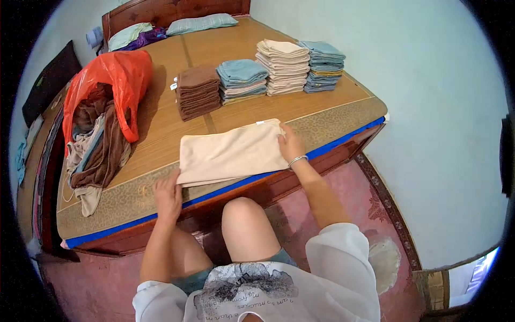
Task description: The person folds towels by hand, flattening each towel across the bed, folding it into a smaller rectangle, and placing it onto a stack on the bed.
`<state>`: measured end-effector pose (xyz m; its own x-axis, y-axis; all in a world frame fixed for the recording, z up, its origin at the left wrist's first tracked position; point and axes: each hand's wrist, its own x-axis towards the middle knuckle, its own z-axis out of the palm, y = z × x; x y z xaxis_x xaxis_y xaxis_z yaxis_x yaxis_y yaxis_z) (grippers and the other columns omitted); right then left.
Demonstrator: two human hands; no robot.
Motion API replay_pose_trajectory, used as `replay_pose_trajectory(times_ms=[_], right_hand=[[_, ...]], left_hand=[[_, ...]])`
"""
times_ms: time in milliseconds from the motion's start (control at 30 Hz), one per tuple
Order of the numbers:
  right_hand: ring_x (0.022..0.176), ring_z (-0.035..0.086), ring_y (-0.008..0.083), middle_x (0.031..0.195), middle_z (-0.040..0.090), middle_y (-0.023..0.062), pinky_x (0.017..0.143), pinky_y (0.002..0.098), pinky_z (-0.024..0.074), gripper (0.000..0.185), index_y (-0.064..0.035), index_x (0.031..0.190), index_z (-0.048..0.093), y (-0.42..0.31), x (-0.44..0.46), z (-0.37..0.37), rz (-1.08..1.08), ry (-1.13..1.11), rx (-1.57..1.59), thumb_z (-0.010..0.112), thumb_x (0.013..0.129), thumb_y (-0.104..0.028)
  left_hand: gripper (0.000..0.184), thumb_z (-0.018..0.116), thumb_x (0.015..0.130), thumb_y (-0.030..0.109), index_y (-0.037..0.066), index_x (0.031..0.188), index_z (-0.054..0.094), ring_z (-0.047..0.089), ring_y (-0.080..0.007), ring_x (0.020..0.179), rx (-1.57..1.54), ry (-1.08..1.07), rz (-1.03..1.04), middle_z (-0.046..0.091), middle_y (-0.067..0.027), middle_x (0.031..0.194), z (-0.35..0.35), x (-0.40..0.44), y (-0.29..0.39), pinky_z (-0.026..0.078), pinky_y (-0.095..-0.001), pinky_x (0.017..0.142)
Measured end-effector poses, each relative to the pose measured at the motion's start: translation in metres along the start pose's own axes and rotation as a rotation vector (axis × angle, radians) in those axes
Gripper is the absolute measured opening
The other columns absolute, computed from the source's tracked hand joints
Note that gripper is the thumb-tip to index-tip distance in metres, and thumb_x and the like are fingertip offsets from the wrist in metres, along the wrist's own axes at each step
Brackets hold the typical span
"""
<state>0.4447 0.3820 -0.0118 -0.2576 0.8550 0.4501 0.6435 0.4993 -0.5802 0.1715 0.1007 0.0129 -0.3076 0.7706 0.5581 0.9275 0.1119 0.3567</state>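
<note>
A cream cloth [230, 153], folded into a long rectangle, lies at the near edge of the bed. My left hand [168, 196] pinches its lower left corner. At its right end my right hand [292, 145], with a bracelet at the wrist, grips the edge, thumb on top. Behind the cloth stand folded stacks: brown [198, 92], blue over cream [242, 80], tall cream [282, 67] and blue-grey [323, 67].
A red plastic bag [137, 72] spilling brown and cream cloths [110, 145] lies on the left of the bed mat [161, 123]. Pillows [203, 24] rest by the headboard [177, 9]. A wall [429, 107] rises at the right.
</note>
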Motion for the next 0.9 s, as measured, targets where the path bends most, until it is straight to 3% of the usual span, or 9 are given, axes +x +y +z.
replay_pose_trajectory(times_ms=[67,200,267,333,400,600,633,767,900], right_hand=[[0.075,0.061,0.0395,0.083,0.064,0.0197,0.069,0.0482,0.0478,0.037,-0.0197,0.120,0.052,-0.030,-0.010,0.009,-0.059,-0.086,-0.139,0.055,0.084,-0.025],[0.075,0.061,0.0388,0.083,0.064,0.0188,0.069,0.0483,0.0479,0.037,-0.0203,0.121,0.051,-0.081,-0.029,0.022,-0.102,-0.243,-0.042,0.054,0.085,-0.024],[0.076,0.061,0.0382,0.083,0.064,0.0182,0.070,0.0478,0.0482,0.036,-0.0191,0.121,0.051,-0.091,-0.035,0.034,-0.225,-0.244,-0.075,0.053,0.085,-0.024],[0.078,0.062,0.0377,0.083,0.065,0.0182,0.070,0.0476,0.0481,0.036,-0.0159,0.120,0.052,-0.096,-0.031,0.026,-0.179,-0.339,-0.066,0.053,0.085,-0.023],[0.080,0.062,0.0374,0.084,0.065,0.0182,0.071,0.0470,0.0481,0.037,-0.0126,0.119,0.053,-0.088,-0.023,0.024,-0.172,-0.322,0.019,0.054,0.085,-0.028],[0.081,0.062,0.0371,0.085,0.066,0.0171,0.073,0.0455,0.0485,0.043,-0.0116,0.118,0.054,-0.090,0.004,0.029,0.002,-0.331,0.010,0.058,0.083,-0.034],[0.082,0.062,0.0367,0.086,0.066,0.0164,0.074,0.0463,0.0484,0.041,-0.0127,0.118,0.054,-0.090,0.009,0.035,0.030,-0.336,0.028,0.059,0.081,-0.030],[0.082,0.062,0.0360,0.086,0.066,0.0155,0.073,0.0462,0.0487,0.039,-0.0146,0.118,0.055,-0.085,0.019,0.054,-0.056,-0.261,-0.016,0.059,0.081,-0.026],[0.079,0.062,0.0346,0.084,0.066,0.0135,0.070,0.0456,0.0491,0.038,-0.0171,0.119,0.054,-0.080,0.027,0.061,-0.116,-0.278,0.064,0.058,0.081,-0.020]], left_hand=[[0.041,0.053,0.076,-0.002,0.007,0.116,0.058,0.055,-0.0327,0.095,0.066,-0.016,-0.046,0.062,-0.0161,0.096,-0.016,-0.014,-0.019,0.035,-0.0435,0.094],[0.039,0.054,0.074,0.000,0.004,0.113,0.059,0.054,-0.0315,0.094,0.182,0.117,-0.021,0.062,-0.0154,0.096,-0.059,-0.050,-0.033,0.035,-0.0429,0.094],[0.034,0.057,0.075,0.004,0.003,0.109,0.061,0.054,-0.0315,0.097,0.218,-0.079,-0.091,0.062,-0.0150,0.098,-0.077,-0.070,-0.032,0.036,-0.0425,0.093],[0.030,0.061,0.076,0.010,0.003,0.104,0.062,0.054,-0.0315,0.099,0.156,-0.082,-0.091,0.062,-0.0146,0.101,-0.090,-0.075,-0.027,0.037,-0.0416,0.092],[0.029,0.063,0.077,0.016,0.002,0.102,0.063,0.054,-0.0314,0.099,-0.105,-0.073,-0.159,0.062,-0.0152,0.102,-0.098,-0.069,-0.031,0.039,-0.0398,0.090],[0.023,0.057,0.082,0.014,0.001,0.100,0.063,0.055,-0.0333,0.098,-0.094,0.113,-0.156,0.061,-0.0163,0.104,-0.067,-0.008,-0.055,0.041,-0.0381,0.088],[0.023,0.055,0.083,0.013,0.001,0.102,0.062,0.054,-0.0339,0.100,-0.051,0.140,-0.133,0.060,-0.0163,0.105,-0.058,0.001,-0.062,0.041,-0.0389,0.089],[0.029,0.053,0.085,0.014,0.002,0.110,0.057,0.047,-0.0360,0.109,0.118,0.109,-0.154,0.053,-0.0170,0.118,-0.026,0.023,-0.087,0.037,-0.0430,0.094],[0.028,0.052,0.087,0.018,0.001,0.108,0.059,0.048,-0.0360,0.107,0.209,0.035,-0.188,0.055,-0.0180,0.113,-0.024,0.024,-0.091,0.037,-0.0415,0.092]])
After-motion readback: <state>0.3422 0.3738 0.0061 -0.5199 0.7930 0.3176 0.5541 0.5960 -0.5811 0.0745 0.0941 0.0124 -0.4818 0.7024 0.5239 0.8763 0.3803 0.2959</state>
